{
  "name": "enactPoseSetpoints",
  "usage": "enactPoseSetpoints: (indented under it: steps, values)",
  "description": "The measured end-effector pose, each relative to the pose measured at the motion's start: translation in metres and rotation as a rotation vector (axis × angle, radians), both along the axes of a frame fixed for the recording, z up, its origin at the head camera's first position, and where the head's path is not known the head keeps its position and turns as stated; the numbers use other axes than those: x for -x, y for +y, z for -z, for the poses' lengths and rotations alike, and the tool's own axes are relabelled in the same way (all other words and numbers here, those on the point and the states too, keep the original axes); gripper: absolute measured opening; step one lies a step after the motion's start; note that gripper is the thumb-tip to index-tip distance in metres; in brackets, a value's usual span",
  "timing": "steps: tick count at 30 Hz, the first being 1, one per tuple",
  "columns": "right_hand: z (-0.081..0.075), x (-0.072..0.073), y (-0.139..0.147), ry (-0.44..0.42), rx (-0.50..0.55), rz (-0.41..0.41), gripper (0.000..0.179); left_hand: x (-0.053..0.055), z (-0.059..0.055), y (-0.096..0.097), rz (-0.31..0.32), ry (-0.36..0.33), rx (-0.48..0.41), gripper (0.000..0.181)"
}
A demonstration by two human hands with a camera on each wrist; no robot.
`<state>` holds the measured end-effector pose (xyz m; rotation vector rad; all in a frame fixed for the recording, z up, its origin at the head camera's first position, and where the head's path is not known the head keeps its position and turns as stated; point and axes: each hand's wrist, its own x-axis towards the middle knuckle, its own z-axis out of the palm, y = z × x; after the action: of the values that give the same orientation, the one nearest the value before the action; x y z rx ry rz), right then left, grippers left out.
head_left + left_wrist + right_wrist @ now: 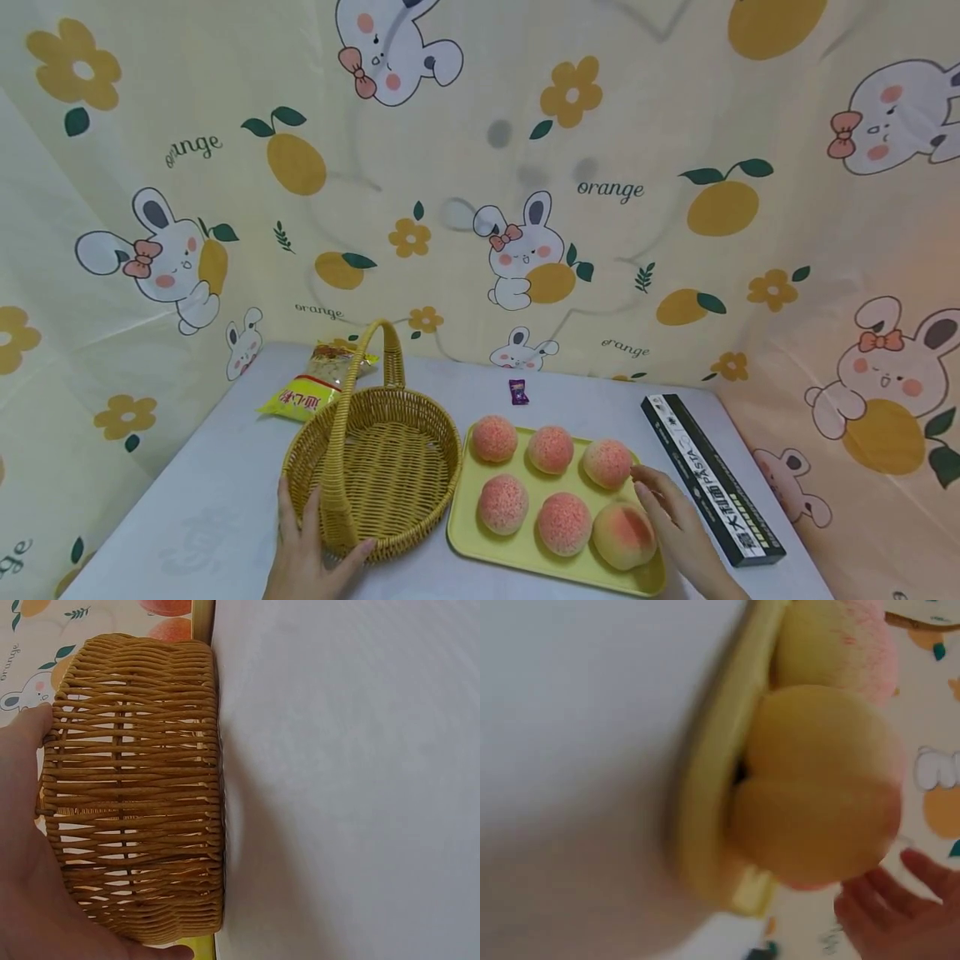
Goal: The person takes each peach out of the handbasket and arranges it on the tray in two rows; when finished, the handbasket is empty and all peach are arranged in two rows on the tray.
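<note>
A woven basket (420, 500) with a tall arched handle stands left of centre. My left hand (311, 542) is at its near left side, fingers spread and mostly straight along the rim. In the left wrist view the basket's woven side (135, 787) fills the space by that hand. To the right, a yellow tray (487, 546) carries several pink peaches (564, 523). A smoother yellow-and-red peach (624, 536) lies in its near right corner. Beside that peach is my right hand (671, 521), fingers extended along its right side and holding nothing.
Behind the basket lies a yellow food packet (303, 396). A small purple wrapped sweet (518, 392) sits beyond the tray. A long black-and-white pasta box (708, 475) lies to the right of my right hand. A printed cloth (450, 150) hangs behind the white table.
</note>
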<state>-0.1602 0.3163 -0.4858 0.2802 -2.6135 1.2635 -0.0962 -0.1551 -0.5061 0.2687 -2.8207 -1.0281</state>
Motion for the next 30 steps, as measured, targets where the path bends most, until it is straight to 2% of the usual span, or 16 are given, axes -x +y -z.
enactPoseSetpoints:
  steps: [4,7,9,13,16,19,22,24,25,27,30]
  values:
    - [-0.012,0.012,-0.017,0.214,-0.254,0.076,0.033,-0.001,0.002,0.002,0.006,0.034,0.011,0.107]
    - [-0.017,0.019,-0.036,0.279,-0.434,0.094,0.04,-0.002,0.001,0.003,0.013,0.031,0.018,0.107]
    - [-0.02,0.024,-0.05,0.252,-0.51,0.087,0.045,-0.002,0.0,0.003,0.017,0.011,0.019,0.109]
    - [-0.023,0.031,-0.073,0.096,-0.609,0.071,0.057,-0.001,-0.003,0.004,0.02,0.005,0.035,0.109]
    - [-0.023,0.033,-0.084,-0.005,-0.658,0.055,0.066,-0.001,-0.001,0.007,0.018,0.042,0.081,0.107]
    - [-0.023,0.033,-0.091,-0.064,-0.685,0.035,0.071,-0.003,0.0,0.008,0.015,0.087,0.159,0.106]
    - [-0.022,0.03,-0.094,-0.093,-0.704,0.027,0.073,-0.005,-0.01,0.009,0.023,0.158,0.232,0.108]
    - [-0.022,0.03,-0.095,-0.098,-0.706,0.026,0.073,-0.006,-0.026,0.01,0.016,0.273,0.229,0.109]
    - [-0.022,0.03,-0.095,-0.095,-0.7,0.029,0.074,-0.007,-0.036,0.012,0.006,0.365,0.215,0.107]
    - [-0.021,0.029,-0.094,-0.083,-0.687,0.037,0.073,-0.006,-0.059,0.018,-0.011,0.615,0.156,0.099]
    - [-0.022,0.029,-0.093,-0.067,-0.659,0.047,0.072,-0.002,-0.097,0.038,0.012,1.076,0.057,0.076]
